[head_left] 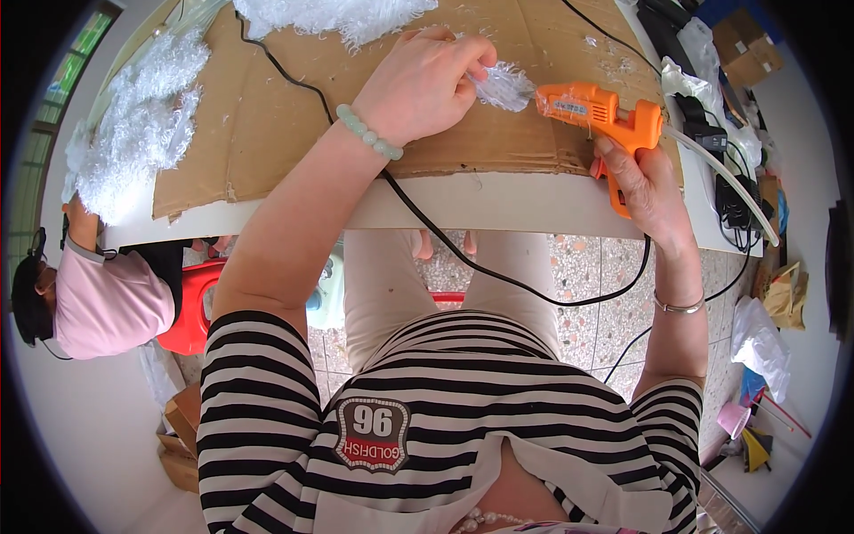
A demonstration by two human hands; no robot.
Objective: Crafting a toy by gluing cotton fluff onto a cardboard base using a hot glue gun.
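My right hand (pixel 649 187) is wrapped round the handle of an orange hot glue gun (pixel 614 116), its nozzle pointing left. A long whitish glue stick (pixel 734 182) sticks out of the gun's back end. Just left of the nozzle, a small tuft of shiny white shredded fringe (pixel 505 87) is pinched in my left hand (pixel 422 84). The nozzle is at or very close to the tuft; whether they touch I cannot tell. Both hands are over a brown cardboard sheet (pixel 285 142) on the white table (pixel 427 200).
Heaps of white fringe lie at the left (pixel 142 116) and far edge (pixel 347 16). A black cord (pixel 463 258) loops below the table front. Adapters and cables (pixel 712 138) crowd the right side. A person in a pink shirt (pixel 116 303) sits at the left beside a red stool (pixel 191 307).
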